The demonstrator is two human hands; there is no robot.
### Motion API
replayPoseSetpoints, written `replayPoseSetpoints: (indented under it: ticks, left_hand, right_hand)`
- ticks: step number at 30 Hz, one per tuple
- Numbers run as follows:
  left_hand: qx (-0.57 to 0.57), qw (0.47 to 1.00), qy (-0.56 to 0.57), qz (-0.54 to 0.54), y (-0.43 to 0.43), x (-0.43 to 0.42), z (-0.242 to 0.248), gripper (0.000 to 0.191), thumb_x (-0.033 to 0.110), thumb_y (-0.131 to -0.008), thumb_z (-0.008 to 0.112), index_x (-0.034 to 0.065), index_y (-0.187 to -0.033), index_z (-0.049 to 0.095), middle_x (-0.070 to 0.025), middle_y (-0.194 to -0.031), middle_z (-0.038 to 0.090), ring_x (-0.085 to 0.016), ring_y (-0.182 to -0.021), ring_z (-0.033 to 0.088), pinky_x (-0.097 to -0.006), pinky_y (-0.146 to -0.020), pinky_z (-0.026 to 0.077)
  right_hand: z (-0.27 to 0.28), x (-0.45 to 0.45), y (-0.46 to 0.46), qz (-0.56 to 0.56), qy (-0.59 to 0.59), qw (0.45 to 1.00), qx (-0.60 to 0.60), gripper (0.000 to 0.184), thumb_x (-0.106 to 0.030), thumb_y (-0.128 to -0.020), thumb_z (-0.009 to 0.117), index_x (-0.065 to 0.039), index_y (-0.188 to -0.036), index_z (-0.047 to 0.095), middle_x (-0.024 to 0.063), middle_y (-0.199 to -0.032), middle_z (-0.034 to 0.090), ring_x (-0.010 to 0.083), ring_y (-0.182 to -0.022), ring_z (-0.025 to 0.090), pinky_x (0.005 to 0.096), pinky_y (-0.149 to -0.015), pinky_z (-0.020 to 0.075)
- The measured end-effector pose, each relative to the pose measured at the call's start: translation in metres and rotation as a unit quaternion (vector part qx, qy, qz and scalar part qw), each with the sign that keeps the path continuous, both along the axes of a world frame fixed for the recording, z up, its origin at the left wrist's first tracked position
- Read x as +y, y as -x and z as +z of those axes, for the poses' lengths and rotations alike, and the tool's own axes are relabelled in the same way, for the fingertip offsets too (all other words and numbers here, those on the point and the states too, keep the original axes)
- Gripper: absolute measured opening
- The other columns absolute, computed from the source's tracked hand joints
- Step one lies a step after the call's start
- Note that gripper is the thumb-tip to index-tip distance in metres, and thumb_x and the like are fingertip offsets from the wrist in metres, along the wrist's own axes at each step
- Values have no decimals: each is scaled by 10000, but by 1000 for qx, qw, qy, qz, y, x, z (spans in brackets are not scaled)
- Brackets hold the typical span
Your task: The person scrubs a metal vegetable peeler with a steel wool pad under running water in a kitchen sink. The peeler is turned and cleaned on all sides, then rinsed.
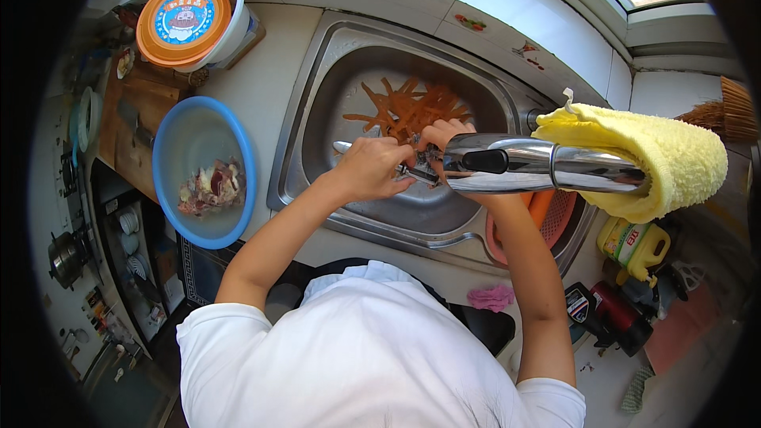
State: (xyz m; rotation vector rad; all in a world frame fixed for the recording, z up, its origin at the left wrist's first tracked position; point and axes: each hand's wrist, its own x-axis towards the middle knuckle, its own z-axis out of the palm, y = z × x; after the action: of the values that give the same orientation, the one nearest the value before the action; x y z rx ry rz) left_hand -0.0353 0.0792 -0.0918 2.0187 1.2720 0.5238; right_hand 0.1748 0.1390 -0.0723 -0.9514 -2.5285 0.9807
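Over the stainless steel sink (357, 65), my left hand (371, 169) grips a small metal tool (423, 176), perhaps a peeler. Fingers of my right hand (445, 132) are at the tool's far side, close to my left fingertips. The chrome faucet (529, 160) hides much of that hand, so its grip is unclear. Water seems to run over the tool. Long orange peelings (410, 104) lie heaped in the basin just beyond both hands. A rounded metal end (342, 147) shows left of my left hand; whether it belongs to the tool I cannot tell.
Left of the sink stands a blue-rimmed bowl (252, 190) with raw meat pieces (214, 189). Behind it are a cutting board (122, 148) and an orange-lidded tub (184, 24). A pink basket (562, 229) holds carrots (538, 209). A yellow towel (672, 154) drapes the faucet.
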Motion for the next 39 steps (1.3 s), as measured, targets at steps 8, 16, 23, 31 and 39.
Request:
replayPoseSetpoints:
  ticks: [8, 16, 23, 31, 39]
  left_hand:
    - [-38, 997, 34, 53, 5, -2, 8, 223, 179, -750, 768, 126, -939, 664, -73, -783, 648, -269, -746, 644, -398, -659, 494]
    - [6, 987, 27, 159, 0, -4, -1, 227, 128, -783, 764, 90, -1001, 710, -87, -821, 666, -251, -736, 660, -357, -654, 513]
    - [-195, 935, 169, 244, -10, -8, -10, 276, 180, -874, 726, 70, -1126, 714, -57, -826, 673, -151, -712, 637, -303, -612, 492]
    - [-510, 642, 499, 281, -22, -8, -8, 342, 304, -1043, 491, 38, -1215, 619, -88, -1026, 725, -72, -721, 597, -201, -606, 465]
    - [-532, 613, 503, 296, -22, -12, 8, 355, 322, -1043, 494, 28, -1188, 628, -81, -1011, 715, -58, -682, 540, -200, -562, 434]
  right_hand:
    - [9, 20, -8, -71, 171, 977, 104, 272, -206, -792, 730, -54, -999, 641, 109, -960, 632, 268, -934, 610, 372, -851, 479]
    - [8, 0, -5, -120, 123, 977, 129, 315, -252, -833, 756, -41, -1035, 636, 61, -979, 642, 151, -880, 612, 292, -784, 497]
    - [-11, -4, -26, -185, 340, 870, 306, 474, -211, -791, 795, -44, -1177, 577, 68, -1033, 648, 113, -924, 640, 242, -818, 544]
    - [-41, -50, -42, -376, 353, 730, 448, 270, -79, -899, 652, -29, -1161, 616, 114, -1118, 642, 189, -991, 642, 338, -882, 552]
    - [-63, -64, -47, -378, 396, 729, 412, 263, -30, -890, 661, -20, -1151, 627, 91, -1160, 641, 194, -1049, 625, 338, -907, 533]
